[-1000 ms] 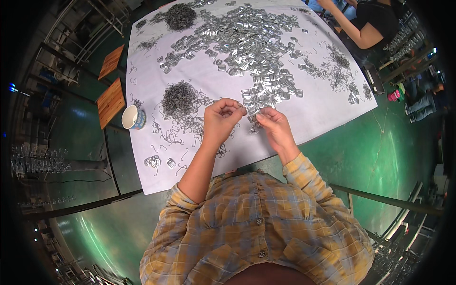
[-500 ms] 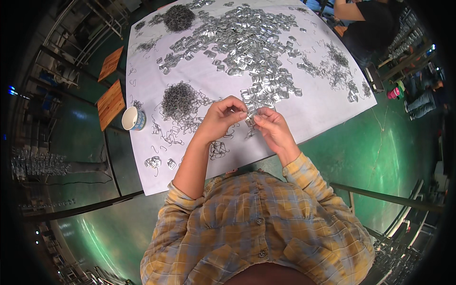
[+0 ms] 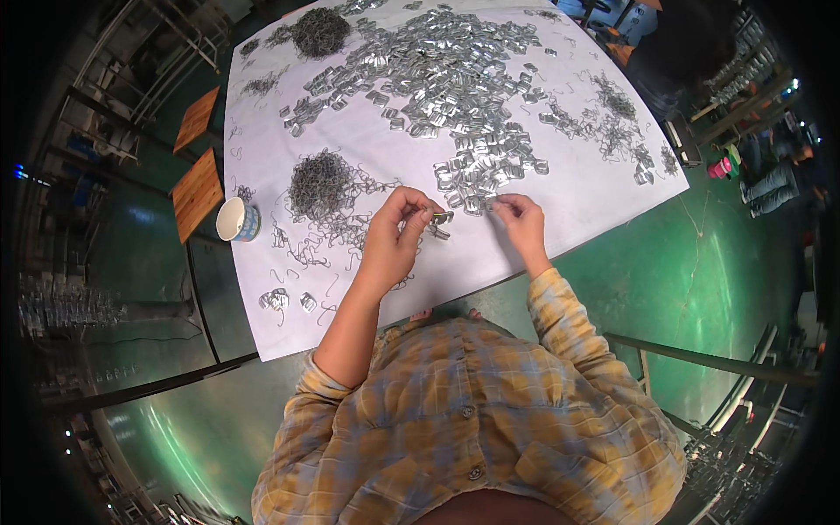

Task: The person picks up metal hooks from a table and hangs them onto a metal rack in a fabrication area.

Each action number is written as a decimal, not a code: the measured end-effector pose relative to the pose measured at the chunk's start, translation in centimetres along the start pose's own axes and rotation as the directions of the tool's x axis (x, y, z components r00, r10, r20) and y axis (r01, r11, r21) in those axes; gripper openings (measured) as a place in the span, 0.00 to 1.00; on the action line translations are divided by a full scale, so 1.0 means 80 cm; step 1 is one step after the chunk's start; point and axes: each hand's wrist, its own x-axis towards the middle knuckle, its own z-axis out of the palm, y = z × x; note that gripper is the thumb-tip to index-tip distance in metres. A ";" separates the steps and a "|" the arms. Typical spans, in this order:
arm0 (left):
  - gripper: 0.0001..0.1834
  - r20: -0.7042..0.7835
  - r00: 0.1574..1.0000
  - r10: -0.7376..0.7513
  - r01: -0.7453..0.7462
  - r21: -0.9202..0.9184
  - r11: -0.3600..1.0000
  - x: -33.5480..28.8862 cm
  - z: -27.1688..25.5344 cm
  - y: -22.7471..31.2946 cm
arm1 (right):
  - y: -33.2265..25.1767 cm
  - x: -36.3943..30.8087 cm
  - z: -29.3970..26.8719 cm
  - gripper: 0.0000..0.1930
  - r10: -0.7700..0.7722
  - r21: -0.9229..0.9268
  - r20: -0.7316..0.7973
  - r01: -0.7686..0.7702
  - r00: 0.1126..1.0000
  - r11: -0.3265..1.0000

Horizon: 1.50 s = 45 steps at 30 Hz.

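Note:
My left hand (image 3: 398, 234) is closed in a pinch on a small shiny metal clip (image 3: 444, 217), which sticks out past the fingertips. Another small metal piece lies just below it, near the fingers. To the right, my right hand (image 3: 523, 226) has thumb and forefinger pressed together at the near edge of a heap of flat silver clips (image 3: 477, 166). Whatever sits between those fingertips is too small to make out. Left of my left hand, thin wire hooks (image 3: 324, 188) form a dark tangled pile, with loose ones spread toward the front.
A paper cup (image 3: 238, 220) stands by the left edge of the white-covered table (image 3: 490, 280). A second dark hook pile (image 3: 320, 33) is at the far left; more hooks (image 3: 612, 122) lie scattered at right. Wooden boards (image 3: 198, 194) are left of the table. A person in black (image 3: 687, 52) is at the far right.
My hands, together around a clip before, have come apart. The left keeps a clip, while the right has shifted to the heap's near edge. The whole view has slid slightly left.

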 end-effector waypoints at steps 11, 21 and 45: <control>0.01 -0.015 1.000 0.025 -0.023 0.088 0.996 -0.004 -0.005 0.016 | 0.031 0.039 0.002 0.10 -0.424 -0.533 0.011 0.364 0.906 0.764; 0.01 0.029 1.000 0.008 -0.009 0.049 0.999 0.008 0.007 0.007 | -0.065 0.025 -0.009 0.05 0.105 0.422 -0.038 -0.080 0.994 0.903; 0.07 0.297 0.953 0.054 -0.025 -0.101 0.995 0.019 -0.014 0.021 | -0.182 -0.035 -0.020 0.10 -0.439 0.149 0.429 0.417 0.790 0.896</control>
